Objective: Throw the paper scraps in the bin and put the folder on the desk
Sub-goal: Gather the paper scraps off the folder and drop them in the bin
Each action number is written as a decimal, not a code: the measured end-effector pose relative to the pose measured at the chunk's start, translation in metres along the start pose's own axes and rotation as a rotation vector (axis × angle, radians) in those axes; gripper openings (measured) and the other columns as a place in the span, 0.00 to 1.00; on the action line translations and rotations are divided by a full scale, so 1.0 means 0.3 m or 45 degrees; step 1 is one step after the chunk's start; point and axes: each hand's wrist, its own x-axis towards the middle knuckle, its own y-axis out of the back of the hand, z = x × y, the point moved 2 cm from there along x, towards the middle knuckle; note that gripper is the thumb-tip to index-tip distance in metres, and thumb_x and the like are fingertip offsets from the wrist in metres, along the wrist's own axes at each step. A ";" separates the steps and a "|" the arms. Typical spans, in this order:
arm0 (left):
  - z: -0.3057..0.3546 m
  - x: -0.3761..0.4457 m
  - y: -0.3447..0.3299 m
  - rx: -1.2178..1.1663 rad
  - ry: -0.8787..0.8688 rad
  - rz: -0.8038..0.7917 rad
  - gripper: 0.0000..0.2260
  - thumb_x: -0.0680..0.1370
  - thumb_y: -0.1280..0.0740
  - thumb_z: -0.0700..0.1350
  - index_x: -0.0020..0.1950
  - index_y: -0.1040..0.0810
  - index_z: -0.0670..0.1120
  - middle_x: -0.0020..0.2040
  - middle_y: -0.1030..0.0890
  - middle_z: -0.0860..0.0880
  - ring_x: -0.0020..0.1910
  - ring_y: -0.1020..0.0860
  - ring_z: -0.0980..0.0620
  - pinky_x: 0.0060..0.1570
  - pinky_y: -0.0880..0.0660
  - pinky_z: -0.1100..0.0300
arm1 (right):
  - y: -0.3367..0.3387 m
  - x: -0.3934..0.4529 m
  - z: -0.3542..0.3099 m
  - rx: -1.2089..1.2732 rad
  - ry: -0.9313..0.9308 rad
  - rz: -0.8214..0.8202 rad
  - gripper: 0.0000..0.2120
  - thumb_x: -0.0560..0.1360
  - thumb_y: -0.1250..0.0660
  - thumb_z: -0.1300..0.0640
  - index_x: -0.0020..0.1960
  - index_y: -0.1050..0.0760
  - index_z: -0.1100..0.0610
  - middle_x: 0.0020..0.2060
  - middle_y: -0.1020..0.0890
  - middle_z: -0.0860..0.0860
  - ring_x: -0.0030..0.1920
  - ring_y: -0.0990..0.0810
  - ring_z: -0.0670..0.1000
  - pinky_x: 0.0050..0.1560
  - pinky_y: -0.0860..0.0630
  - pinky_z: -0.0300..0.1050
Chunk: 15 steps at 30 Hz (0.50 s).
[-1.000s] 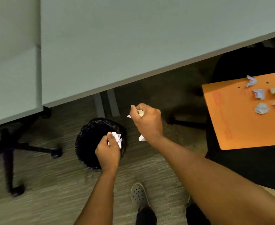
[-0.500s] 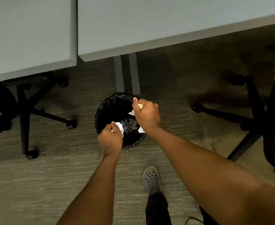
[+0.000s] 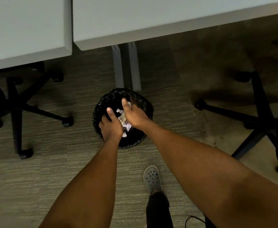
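A round bin (image 3: 144, 102) lined with a black bag stands on the carpet just below the desk's edge. Both of my hands hover over its mouth. My left hand (image 3: 112, 125) has its fingers spread and holds nothing. My right hand (image 3: 134, 112) is likewise open, palm down. Between them, white and beige paper scraps (image 3: 124, 120) are loose inside the bin. The orange folder is out of view.
Two pale desk tops (image 3: 135, 18) span the top, with grey legs (image 3: 126, 66) behind the bin. Black chair bases with castors stand at the left (image 3: 18, 104) and the right (image 3: 256, 116). My grey clog (image 3: 152, 178) rests on the carpet below the bin.
Both hands were closed on paper scraps over the bin; now their fingers are open and the scraps have dropped into it. The view has shifted left, so the folder left the frame.
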 end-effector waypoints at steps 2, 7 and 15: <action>-0.015 0.000 0.003 0.105 -0.076 -0.010 0.35 0.80 0.59 0.66 0.78 0.41 0.46 0.79 0.42 0.40 0.76 0.43 0.40 0.73 0.44 0.42 | -0.008 0.003 0.010 -0.073 0.040 -0.025 0.39 0.74 0.61 0.27 0.79 0.55 0.46 0.78 0.46 0.56 0.76 0.44 0.60 0.73 0.43 0.62; -0.065 -0.026 0.011 0.467 -0.302 -0.060 0.32 0.80 0.61 0.64 0.79 0.44 0.49 0.81 0.47 0.44 0.79 0.51 0.43 0.75 0.52 0.42 | -0.014 -0.017 0.055 -0.355 0.151 0.030 0.40 0.74 0.63 0.27 0.77 0.45 0.48 0.76 0.39 0.55 0.75 0.42 0.58 0.73 0.45 0.62; -0.015 -0.119 0.011 0.601 -0.440 -0.169 0.33 0.79 0.64 0.64 0.80 0.46 0.52 0.81 0.48 0.46 0.79 0.52 0.44 0.76 0.55 0.43 | 0.118 -0.123 0.065 -0.658 0.331 0.318 0.42 0.72 0.61 0.26 0.72 0.34 0.53 0.68 0.27 0.56 0.70 0.34 0.58 0.73 0.49 0.63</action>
